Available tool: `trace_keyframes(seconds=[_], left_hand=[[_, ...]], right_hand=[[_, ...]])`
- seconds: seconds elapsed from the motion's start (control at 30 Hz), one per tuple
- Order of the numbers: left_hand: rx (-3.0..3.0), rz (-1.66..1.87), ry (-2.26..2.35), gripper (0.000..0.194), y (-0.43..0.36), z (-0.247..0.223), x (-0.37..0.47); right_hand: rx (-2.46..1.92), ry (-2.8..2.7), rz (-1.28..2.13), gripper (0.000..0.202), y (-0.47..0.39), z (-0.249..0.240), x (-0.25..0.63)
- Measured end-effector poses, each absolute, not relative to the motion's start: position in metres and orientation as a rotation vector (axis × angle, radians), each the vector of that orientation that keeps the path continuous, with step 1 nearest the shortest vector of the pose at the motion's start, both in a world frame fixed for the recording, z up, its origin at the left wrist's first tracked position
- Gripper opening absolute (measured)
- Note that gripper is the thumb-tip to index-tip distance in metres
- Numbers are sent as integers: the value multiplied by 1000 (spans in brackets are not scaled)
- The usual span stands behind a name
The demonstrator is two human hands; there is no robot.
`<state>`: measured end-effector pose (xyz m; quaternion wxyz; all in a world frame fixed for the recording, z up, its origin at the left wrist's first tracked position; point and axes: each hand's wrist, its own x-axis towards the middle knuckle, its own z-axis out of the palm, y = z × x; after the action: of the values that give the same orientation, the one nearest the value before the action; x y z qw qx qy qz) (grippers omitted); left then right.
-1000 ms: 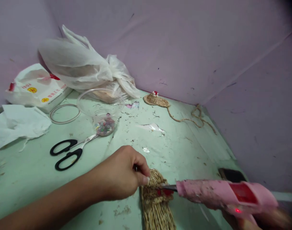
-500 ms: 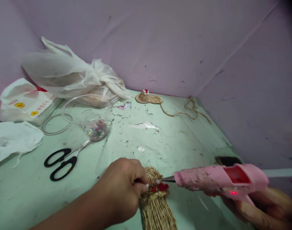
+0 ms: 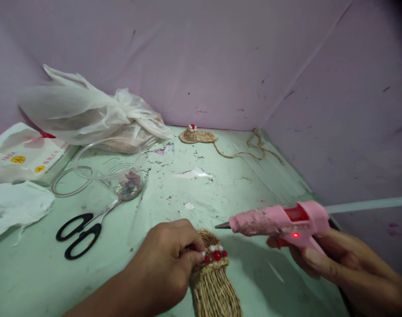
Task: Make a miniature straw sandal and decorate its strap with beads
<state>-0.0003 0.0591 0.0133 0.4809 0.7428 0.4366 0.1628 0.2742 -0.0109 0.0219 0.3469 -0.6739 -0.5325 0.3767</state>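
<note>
My left hand [image 3: 174, 259] is closed in a pinch, with a small white bead [image 3: 203, 254] showing at its fingertips. The fingers rest against a woven straw slipper [image 3: 215, 286] that lies on the table at the bottom middle. Red beads [image 3: 217, 255] and a few white ones sit in a cluster across its band. To the right, my right hand [image 3: 316, 259] grips a pink hot glue gun [image 3: 280, 222] with a red light glowing. Its metal nozzle points left, above the slipper and apart from the beads.
Black-handled scissors [image 3: 83, 237] lie left, their blades reaching a clear container of colourful bits [image 3: 130, 185]. Plastic bags [image 3: 98, 114] and a white packet [image 3: 25, 154] stand behind. A smaller-looking beaded slipper [image 3: 199, 137] trails twine [image 3: 234, 156] near the back wall [image 3: 201, 66].
The glue gun has lifted away from the beads, up and slightly left in view. A white bead now shows beside the red ones. My left hand keeps its pinch.
</note>
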Motion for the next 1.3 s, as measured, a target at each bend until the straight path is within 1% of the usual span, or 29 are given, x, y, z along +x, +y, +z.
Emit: trace_keyframes(seconds=[0.1,0.23,0.43,0.67,0.83,1.0,1.17,1.3], left_hand=[[1819,362,1080,12,60,13,1],[1851,373,1045,16,60,13,0],[1896,412,1023,20,58,13,1],[1728,317,1191,9,61,20,6],[1649,367,1212,9,72,30,-1],[1501,255,1235,7,74,30,2],[1515,228,1244,7,70,22,6],[1494,229,1241,8,70,22,5]], right_hand=[[-1731,-1396,1087,25,-4,29,269],[-1684,-1375,1147,25,-3,33,265],[-1699,-1402,1055,25,-5,25,271],[-1700,-1391,1078,23,-7,20,274],[-1724,-1351,979,24,-8,20,274],[-1660,-1384,1084,23,-4,26,270],[-1647,-1431,1133,31,1,25,270],[-1631,-1415,1136,30,3,23,271]])
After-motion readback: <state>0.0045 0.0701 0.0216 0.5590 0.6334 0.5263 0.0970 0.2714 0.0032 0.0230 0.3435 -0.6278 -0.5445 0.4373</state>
